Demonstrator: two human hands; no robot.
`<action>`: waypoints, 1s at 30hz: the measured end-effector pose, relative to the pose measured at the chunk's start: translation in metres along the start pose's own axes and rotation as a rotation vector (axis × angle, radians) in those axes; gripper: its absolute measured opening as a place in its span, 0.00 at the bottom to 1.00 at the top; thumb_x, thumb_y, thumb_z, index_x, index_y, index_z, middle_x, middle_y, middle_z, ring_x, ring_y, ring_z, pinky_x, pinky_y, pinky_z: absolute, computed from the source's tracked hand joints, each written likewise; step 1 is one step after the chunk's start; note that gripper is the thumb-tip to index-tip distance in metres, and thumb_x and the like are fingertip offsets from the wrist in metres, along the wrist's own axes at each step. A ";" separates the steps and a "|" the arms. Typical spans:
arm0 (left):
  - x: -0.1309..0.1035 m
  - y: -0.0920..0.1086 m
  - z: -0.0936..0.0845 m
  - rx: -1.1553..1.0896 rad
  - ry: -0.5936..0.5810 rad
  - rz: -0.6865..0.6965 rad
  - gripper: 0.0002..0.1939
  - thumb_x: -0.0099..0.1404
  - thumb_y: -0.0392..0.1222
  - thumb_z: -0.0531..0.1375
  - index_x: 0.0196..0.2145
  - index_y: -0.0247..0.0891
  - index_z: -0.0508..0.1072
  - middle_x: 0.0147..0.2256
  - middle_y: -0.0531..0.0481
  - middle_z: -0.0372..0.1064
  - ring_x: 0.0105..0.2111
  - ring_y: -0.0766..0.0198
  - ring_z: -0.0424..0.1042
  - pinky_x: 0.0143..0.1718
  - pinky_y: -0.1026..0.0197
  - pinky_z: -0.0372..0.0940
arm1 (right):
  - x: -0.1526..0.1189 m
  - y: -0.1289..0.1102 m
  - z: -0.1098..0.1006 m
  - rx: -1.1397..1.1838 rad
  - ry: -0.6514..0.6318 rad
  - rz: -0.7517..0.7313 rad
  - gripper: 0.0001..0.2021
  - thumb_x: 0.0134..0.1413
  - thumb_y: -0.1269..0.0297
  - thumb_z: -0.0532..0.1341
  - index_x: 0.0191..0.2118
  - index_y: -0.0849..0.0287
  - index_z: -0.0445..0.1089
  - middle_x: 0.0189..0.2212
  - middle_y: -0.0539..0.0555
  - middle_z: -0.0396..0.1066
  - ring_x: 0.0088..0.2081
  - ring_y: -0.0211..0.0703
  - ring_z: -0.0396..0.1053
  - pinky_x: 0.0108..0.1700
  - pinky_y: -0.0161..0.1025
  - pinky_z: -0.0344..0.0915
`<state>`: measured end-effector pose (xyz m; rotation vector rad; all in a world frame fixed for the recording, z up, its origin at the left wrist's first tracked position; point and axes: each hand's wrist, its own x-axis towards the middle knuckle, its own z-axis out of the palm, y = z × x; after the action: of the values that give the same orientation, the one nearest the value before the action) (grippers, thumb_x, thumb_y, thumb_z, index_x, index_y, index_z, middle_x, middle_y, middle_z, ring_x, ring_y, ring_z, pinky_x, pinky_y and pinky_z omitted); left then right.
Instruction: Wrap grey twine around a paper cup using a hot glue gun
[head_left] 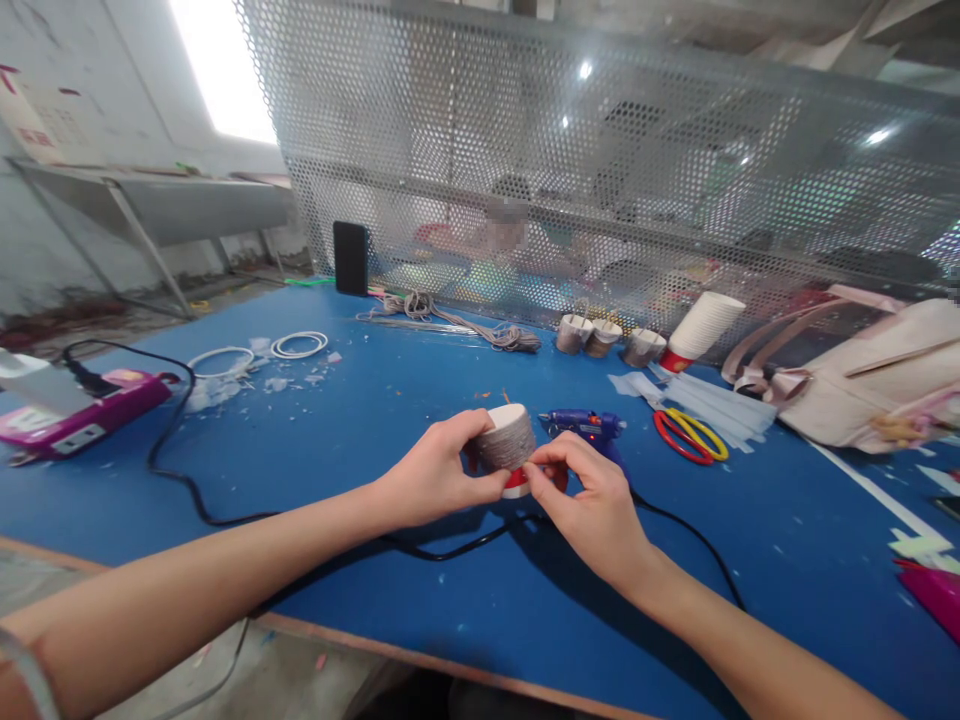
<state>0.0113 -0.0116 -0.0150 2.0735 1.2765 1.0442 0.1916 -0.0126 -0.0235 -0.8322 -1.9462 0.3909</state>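
Observation:
A small paper cup (507, 440) is tilted above the table, wrapped in grey cord over its upper part, with red and white showing below. My left hand (442, 465) grips it from the left, thumb low on the side. Thumb and forefinger of my right hand (589, 495) are pinched against the cup's right side, at the lower edge of the wrapped cord (510, 447). The fingertips partly hide the cord there. Just behind my right hand lies a blue glue gun (583, 424) with a small orange light.
Scissors (686, 436) lie by translucent strips (720, 405) at right. Behind stand several cord-wrapped cups (574, 334), stacked paper cups (701, 330) and a perforated metal screen (420, 130). A cord bundle (480, 325), white rings (298, 345), a purple power strip (90, 415) and black cable (180, 480) are about.

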 end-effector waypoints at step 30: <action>0.001 -0.005 -0.001 0.102 0.006 0.050 0.06 0.51 0.39 0.59 0.24 0.36 0.64 0.24 0.56 0.60 0.25 0.69 0.59 0.27 0.66 0.56 | 0.004 0.004 0.000 0.283 -0.129 0.500 0.08 0.48 0.60 0.61 0.27 0.59 0.66 0.21 0.47 0.64 0.23 0.34 0.59 0.25 0.32 0.58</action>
<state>0.0088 -0.0083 -0.0176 2.1905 1.3116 1.0267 0.1915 -0.0075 -0.0234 -1.1204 -1.7252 1.0132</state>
